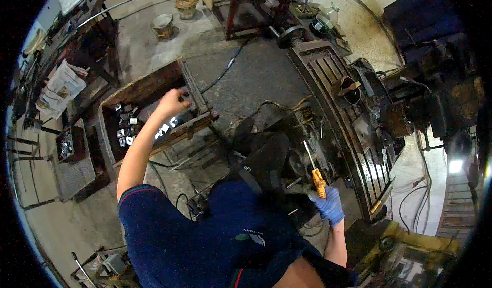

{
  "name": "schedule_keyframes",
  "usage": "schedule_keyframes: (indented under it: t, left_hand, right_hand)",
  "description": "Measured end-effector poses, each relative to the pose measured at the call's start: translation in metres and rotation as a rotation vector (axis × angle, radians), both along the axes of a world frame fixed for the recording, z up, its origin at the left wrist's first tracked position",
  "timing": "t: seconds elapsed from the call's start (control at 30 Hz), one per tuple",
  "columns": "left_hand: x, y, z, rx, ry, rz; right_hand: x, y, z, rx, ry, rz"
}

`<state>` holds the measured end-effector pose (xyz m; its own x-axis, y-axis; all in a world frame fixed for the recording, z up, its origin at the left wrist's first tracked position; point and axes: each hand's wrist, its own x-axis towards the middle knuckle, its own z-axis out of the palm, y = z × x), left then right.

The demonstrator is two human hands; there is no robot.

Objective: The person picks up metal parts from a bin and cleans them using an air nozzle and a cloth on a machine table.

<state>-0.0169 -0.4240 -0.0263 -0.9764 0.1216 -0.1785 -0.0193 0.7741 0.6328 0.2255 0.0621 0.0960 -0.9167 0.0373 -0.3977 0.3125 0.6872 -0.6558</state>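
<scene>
My bare left hand [174, 102] is over the right part of a wooden box [180, 67], its fingers curled in toward the thumb. Whatever lies between those fingertips, if anything, is too small and blurred to name. Beneath and beside it, small silvery metal pieces [164, 130] lie in the box, and more blocky pieces [125, 140] are gathered at its left end. In a blue glove, my right hand [329, 206] is closed around the yellow-orange handle of a screwdriver [318, 181]. Its metal shaft points away from me, beside the machine's dark parts.
A long slotted machine table [353, 129] curves along my right, with a round cup holding a brush-like tool [350, 89] on it. Two buckets [163, 26] stand on the far floor. At left are a small tray of parts [69, 143] and a hanging newspaper [60, 89]. Cables cross the floor.
</scene>
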Motion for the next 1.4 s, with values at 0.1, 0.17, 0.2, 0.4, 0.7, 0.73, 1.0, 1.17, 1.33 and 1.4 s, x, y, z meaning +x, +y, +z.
schedule_keyframes:
  t: [0.1,0.17,0.2,0.4,0.7,0.73,1.0,1.17,1.33,1.4]
  left_hand:
    - [-0.005,0.016,-0.03,-0.129,-0.212,-0.149]
    - [-0.006,0.031,-0.045,-0.449,-0.197,-0.151]
    - [-0.005,0.033,-0.047,-0.444,-0.186,-0.159]
    - [-0.006,0.025,-0.058,-0.484,-0.178,-0.199]
    - [-0.012,0.014,-0.074,-0.512,-0.21,-0.234]
    - [-0.01,0.013,-0.075,-0.527,-0.21,-0.233]
    - [-0.001,-0.025,-0.002,0.369,-0.04,0.192]
    - [0.013,0.042,0.093,0.725,-0.023,0.179]
    - [0.006,0.171,0.117,0.764,-0.169,-0.243]
    - [0.002,0.214,0.107,0.846,-0.209,-0.37]
  right_hand:
    - [-0.005,-0.016,0.009,-0.167,-0.006,-0.081]
    - [-0.005,-0.007,0.009,-0.038,-0.036,-0.016]
    - [-0.008,-0.011,0.015,-0.045,-0.033,-0.004]
    - [-0.005,-0.016,0.019,-0.005,0.023,0.002]
    - [-0.003,-0.002,0.012,0.144,0.055,0.031]
    - [-0.001,-0.001,0.01,0.127,0.066,0.026]
    - [0.006,0.008,0.004,0.203,0.079,0.087]
    - [-0.025,-0.024,0.016,0.27,0.07,0.239]
    - [-0.051,-0.044,0.033,0.295,0.201,0.3]
    - [-0.051,-0.034,0.033,0.294,0.107,0.238]
